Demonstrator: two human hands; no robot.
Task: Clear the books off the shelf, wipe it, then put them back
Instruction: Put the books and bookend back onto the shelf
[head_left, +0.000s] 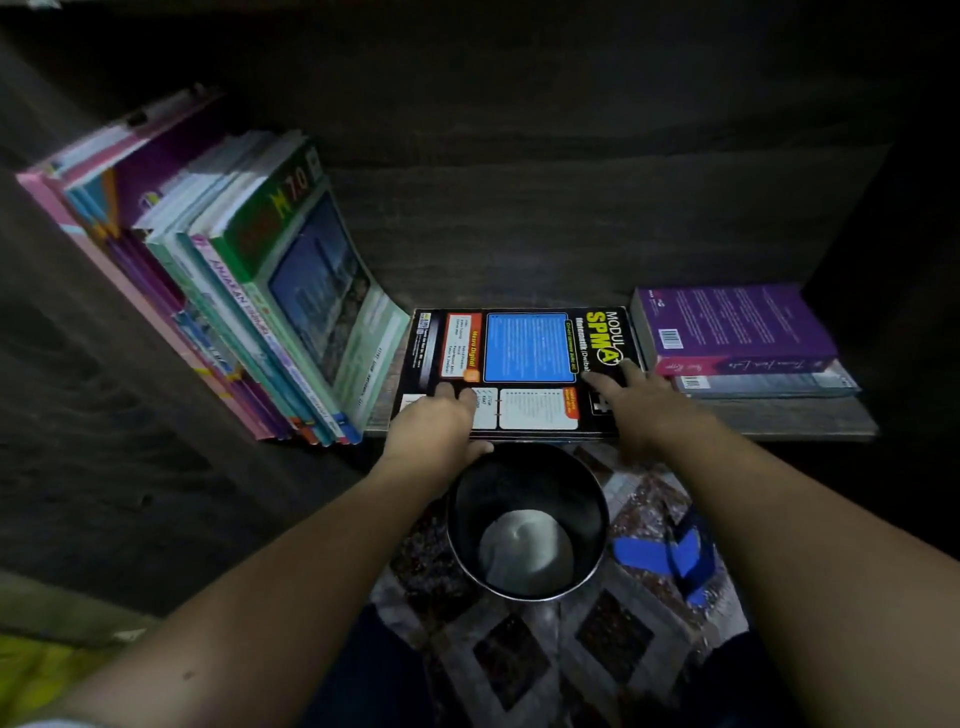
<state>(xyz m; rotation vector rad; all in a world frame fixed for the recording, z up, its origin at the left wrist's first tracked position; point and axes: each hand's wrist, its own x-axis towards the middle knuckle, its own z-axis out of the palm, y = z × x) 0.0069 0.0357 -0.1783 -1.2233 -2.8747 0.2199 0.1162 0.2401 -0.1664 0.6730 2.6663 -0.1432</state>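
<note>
Head view, interior of a dark wooden shelf (571, 249). From my station I read three groups of books on the board.

(a) A row of books (249, 291) leans against the left wall, spines toward me.
(b) A black workbook (524, 358) with a yellow title lies flat at the middle, its near edge at the shelf lip.
(c) A purple stack (737, 338) lies flat on the right, just beside the workbook.

The left hand (436, 423) has its fingers over the workbook's near left corner and its thumb hooked under the edge, so it is grasping the book. The right hand (641, 402) has straight, spread fingers laid flat on the cover near its right edge (released, pressing rather than grasping; I cannot see the thumb).

Below the lip, between the forearms, a round black bin (587, 499) stands on a patterned rug (519, 665), with something pale at its bottom. A blue item (639, 553) lies just right of the bin.
</note>
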